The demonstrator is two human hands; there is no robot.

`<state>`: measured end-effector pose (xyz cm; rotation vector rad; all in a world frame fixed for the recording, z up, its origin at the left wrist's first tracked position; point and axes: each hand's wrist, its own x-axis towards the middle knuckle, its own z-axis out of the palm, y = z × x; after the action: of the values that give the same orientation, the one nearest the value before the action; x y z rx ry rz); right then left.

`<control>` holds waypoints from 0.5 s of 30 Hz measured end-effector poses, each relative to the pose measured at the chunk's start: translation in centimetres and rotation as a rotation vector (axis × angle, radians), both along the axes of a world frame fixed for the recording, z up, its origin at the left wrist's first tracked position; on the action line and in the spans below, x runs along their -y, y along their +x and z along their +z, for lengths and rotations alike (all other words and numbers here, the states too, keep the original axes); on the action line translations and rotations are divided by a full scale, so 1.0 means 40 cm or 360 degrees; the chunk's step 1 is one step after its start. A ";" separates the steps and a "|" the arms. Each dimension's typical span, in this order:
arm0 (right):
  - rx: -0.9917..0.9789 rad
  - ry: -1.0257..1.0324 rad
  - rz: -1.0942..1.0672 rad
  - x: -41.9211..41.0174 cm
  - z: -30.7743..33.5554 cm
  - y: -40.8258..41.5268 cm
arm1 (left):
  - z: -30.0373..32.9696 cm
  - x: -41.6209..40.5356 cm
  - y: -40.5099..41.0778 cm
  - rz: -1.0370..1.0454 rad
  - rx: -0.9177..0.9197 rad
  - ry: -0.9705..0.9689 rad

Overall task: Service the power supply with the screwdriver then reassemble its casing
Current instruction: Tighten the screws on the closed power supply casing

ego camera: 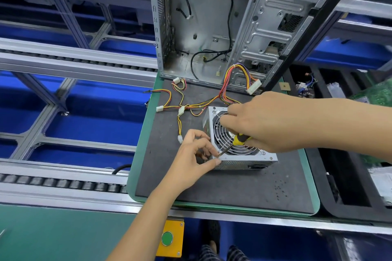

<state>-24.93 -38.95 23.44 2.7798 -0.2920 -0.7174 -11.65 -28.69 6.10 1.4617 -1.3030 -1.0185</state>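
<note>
Silver power supply — yellow-black screwdriver.

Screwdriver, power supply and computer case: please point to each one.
screwdriver (pixel 240 139), head view, on its yellow handle.
power supply (pixel 241 162), head view, on its front side wall.
computer case (pixel 273 27), head view, on its inner metal panel.

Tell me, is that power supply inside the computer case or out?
Out. The power supply lies on the dark mat before the open case, its wires spread over the mat.

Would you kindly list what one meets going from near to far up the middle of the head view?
Green button → left hand → power supply → wire bundle → computer case.
</note>
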 end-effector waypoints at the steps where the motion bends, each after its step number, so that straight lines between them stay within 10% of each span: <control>1: -0.0006 -0.0017 0.0028 -0.002 0.003 0.003 | 0.000 0.000 0.001 -0.0001 -0.0026 0.0020; 15: -0.0077 0.0019 -0.0119 -0.001 0.007 0.009 | 0.010 0.001 0.007 -0.0063 -0.0140 0.0085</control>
<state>-24.56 -38.92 23.73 2.7709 -0.3853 -0.8056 -11.35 -28.72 6.50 1.4194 -1.2547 -1.1385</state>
